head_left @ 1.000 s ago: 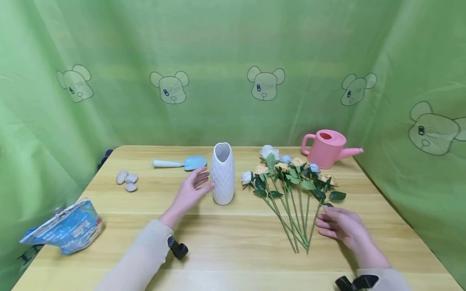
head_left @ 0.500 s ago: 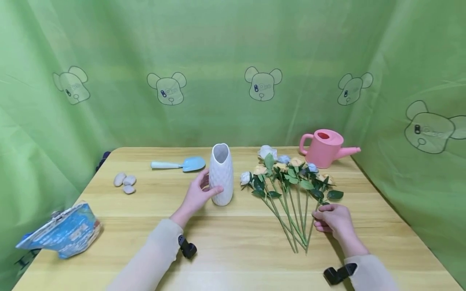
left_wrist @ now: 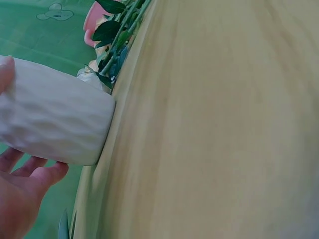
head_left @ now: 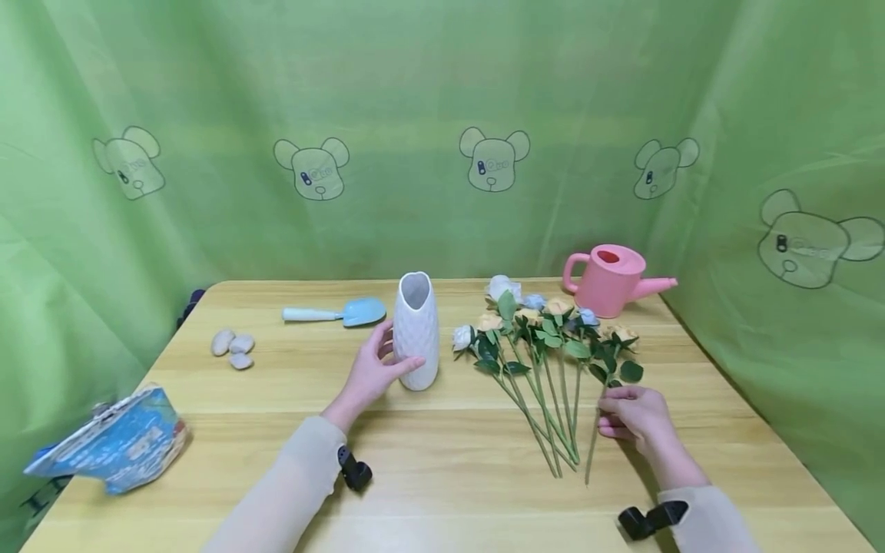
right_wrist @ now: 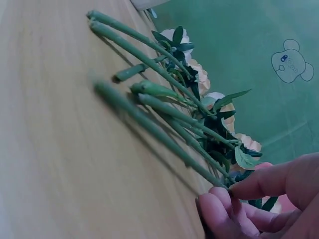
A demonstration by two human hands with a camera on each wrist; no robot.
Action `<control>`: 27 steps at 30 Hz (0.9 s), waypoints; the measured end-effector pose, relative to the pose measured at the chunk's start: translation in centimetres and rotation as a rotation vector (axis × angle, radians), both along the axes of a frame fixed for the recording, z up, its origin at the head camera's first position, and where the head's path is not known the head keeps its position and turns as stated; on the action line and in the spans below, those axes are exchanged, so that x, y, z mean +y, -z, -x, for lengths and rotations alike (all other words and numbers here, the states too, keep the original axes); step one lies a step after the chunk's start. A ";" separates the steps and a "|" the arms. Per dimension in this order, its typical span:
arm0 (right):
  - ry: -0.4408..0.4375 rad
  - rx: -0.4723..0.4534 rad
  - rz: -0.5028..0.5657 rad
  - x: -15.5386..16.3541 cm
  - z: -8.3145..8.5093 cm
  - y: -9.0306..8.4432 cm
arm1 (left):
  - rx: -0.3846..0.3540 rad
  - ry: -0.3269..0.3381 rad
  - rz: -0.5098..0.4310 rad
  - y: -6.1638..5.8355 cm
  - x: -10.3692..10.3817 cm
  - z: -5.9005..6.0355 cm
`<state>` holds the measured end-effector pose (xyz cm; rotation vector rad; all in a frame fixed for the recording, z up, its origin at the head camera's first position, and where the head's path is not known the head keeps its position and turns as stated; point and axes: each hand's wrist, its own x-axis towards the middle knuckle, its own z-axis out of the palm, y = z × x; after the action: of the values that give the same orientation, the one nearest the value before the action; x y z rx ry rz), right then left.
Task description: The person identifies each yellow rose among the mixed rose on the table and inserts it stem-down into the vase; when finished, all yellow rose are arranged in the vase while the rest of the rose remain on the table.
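Observation:
A white textured vase stands upright near the middle of the table. My left hand holds its left side, thumb across the front and fingers behind; the left wrist view shows the fingertips against the vase wall. To the right, my right hand pinches the green stem of the rightmost artificial rose, whose peach head lies among leaves. That stem's lower end is apart from the others and casts a shadow on the wood. Several white, blue and peach roses lie fanned out beside it.
Behind the roses stands a pink watering can, spout to the right. A blue trowel lies left of the vase. Three pale stones and a blue plastic bag are at the left. Green curtains enclose the wooden table.
My left hand has moved right and taken hold of the vase. My right hand has reached left and pinched a rose stem, whose lower end has shifted right, away from the bunch.

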<state>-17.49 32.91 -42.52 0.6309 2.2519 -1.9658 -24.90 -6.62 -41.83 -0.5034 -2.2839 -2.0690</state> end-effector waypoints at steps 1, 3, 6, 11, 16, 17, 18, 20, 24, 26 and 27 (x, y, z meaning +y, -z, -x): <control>-0.003 0.010 -0.003 0.1 0.0 -0.1 | 0.008 -0.004 0.002 0.4 0.0 0.3; -0.002 0.029 -0.013 0.1 0.0 -0.3 | 0.016 -0.016 0.007 1.2 0.0 0.7; -0.003 0.047 -0.024 0.3 0.1 -0.8 | 0.028 -0.035 0.017 2.1 0.1 1.2; 0.008 0.105 -0.009 0.5 0.4 -1.8 | 0.037 -0.041 0.011 2.3 0.1 1.2; -0.012 0.201 -0.071 -0.3 0.8 -3.6 | 0.022 -0.035 0.010 2.2 0.1 1.1; -0.019 0.218 -0.084 -0.7 0.8 -4.1 | 0.021 -0.034 0.014 2.2 0.1 1.1; -0.042 0.233 -0.107 -1.2 0.9 -4.7 | 0.017 -0.032 0.014 2.1 0.1 1.1; -0.060 0.275 -0.106 -2.3 1.2 -5.8 | 0.014 -0.023 0.016 1.6 0.1 0.8; -0.111 0.363 -0.092 -5.2 2.0 -7.7 | 0.007 -0.011 0.020 -0.1 0.3 -0.1; -0.144 0.403 -0.080 -6.8 2.6 -8.2 | 0.018 -0.023 0.024 0.0 0.4 0.0; -0.164 0.421 -0.076 -7.7 2.9 -8.5 | 0.025 -0.031 0.022 0.4 0.5 0.3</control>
<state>-20.36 25.25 -34.06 0.0289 2.5188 -2.0945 -25.16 -6.14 -42.28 -0.4886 -2.2884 -2.0136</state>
